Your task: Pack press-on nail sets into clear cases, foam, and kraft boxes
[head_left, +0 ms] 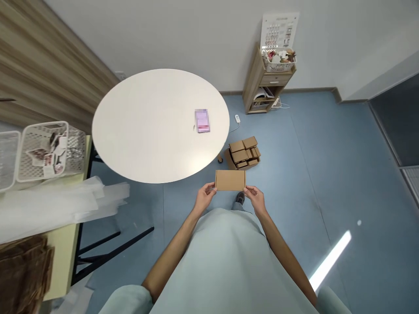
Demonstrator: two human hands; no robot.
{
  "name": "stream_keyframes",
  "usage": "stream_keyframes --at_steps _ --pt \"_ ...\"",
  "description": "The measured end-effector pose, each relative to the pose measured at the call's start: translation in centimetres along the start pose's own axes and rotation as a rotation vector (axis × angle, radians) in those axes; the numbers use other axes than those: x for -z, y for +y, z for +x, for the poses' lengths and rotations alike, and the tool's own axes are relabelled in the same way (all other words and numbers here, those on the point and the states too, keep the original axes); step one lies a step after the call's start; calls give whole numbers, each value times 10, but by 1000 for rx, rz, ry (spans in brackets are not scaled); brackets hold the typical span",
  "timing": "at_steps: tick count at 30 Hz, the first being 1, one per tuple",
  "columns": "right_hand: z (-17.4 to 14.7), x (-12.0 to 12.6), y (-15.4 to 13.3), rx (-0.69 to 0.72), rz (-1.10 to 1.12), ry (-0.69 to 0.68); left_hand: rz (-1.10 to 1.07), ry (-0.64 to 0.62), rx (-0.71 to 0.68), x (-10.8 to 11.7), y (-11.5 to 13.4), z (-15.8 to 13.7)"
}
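Note:
A small closed brown cardboard box [230, 180] is held level in front of my body, near the front edge of the round white table [147, 126]. My left hand [205, 194] pinches its left end near the lower corner, thumb toward me. At the opposite end, my right hand [254, 197] grips the lower right corner in the same way. Just beyond the held box, an open carton [230, 161] on the floor is filled with several more small cardboard boxes [240, 155].
A purple packet [202, 121] lies on the table. A wooden cabinet [254, 80] with a basket [278, 65] stands by the wall. On the left, a side table [62, 257] bears white baskets [44, 174], translucent sheets [59, 205] and brown bags [24, 274]. A white power strip [237, 118] lies on the floor.

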State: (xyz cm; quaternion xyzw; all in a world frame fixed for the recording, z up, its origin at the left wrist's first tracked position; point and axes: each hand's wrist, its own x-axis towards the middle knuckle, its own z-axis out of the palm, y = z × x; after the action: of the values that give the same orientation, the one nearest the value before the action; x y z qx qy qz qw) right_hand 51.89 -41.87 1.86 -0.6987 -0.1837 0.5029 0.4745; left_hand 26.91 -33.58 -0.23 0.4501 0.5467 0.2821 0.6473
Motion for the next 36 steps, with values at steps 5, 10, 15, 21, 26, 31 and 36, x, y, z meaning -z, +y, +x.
stream_keyframes --at_steps 5,10,15,21,26,31,36 --pt "46 88 -14 16 -12 22 82 -46 44 -95 8 36" --pt "93 149 -23 -38 -25 15 106 -33 84 -164 5 63" --pt "147 181 -31 -110 -83 -24 107 9 142 -205 -3 101" --pt "223 204 -42 -160 -215 -33 60 53 225 -248 -6 168" --pt "290 225 -47 -203 -312 -68 89 72 298 -282 -5 224" --pt "364 238 -43 -214 -375 -140 145 83 346 -303 -7 273" --pt "432 238 -30 -255 -400 -223 144 94 418 -318 -18 314"
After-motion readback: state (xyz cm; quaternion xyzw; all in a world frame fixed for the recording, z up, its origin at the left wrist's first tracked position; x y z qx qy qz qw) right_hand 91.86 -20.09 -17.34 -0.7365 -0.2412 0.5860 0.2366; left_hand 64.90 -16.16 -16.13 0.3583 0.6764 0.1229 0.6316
